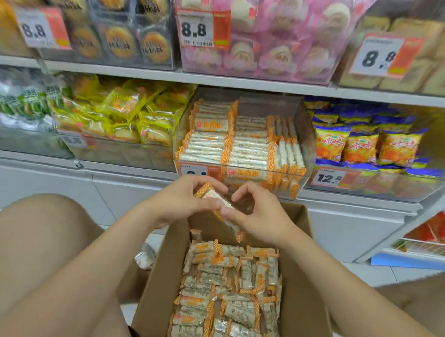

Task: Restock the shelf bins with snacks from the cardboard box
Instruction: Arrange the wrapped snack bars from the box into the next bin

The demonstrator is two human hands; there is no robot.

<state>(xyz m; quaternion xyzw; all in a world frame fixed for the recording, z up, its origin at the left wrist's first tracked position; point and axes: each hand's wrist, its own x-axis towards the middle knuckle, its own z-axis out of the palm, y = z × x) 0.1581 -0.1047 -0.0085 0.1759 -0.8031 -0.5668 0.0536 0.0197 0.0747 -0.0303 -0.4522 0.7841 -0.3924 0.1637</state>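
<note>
Above the open brown cardboard box [306, 284], both hands meet on a white rice-snack packet with orange checked ends [213, 195]. The left hand [182, 204] curls its fingers over the packet's upper end with its thumb pressed on the near face. The right hand [261, 220] pinches the lower part between thumb and bent fingers. The packet is tilted, its top end toward the shelf and its lower orange end poking out under the right palm. Whether it is one packet or a few stacked together cannot be told.

Below the hands, the box holds a loose heap of the same orange-and-white packets [227, 294]. Just behind the hands stands a clear plastic shelf bin [302, 135], with rows of matching packets [212, 147] stacked neatly inside. The left hand's knuckles hide part of the bin's white-and-orange price tag [193, 171].

A bin of yellow-wrapped cakes [122, 114] sits to the left and orange-and-blue crisp bags [361, 145] to the right. Pink-wrapped rolls [271, 44] fill the shelf above. A bare knee [49, 250] rises beside the box on the left.
</note>
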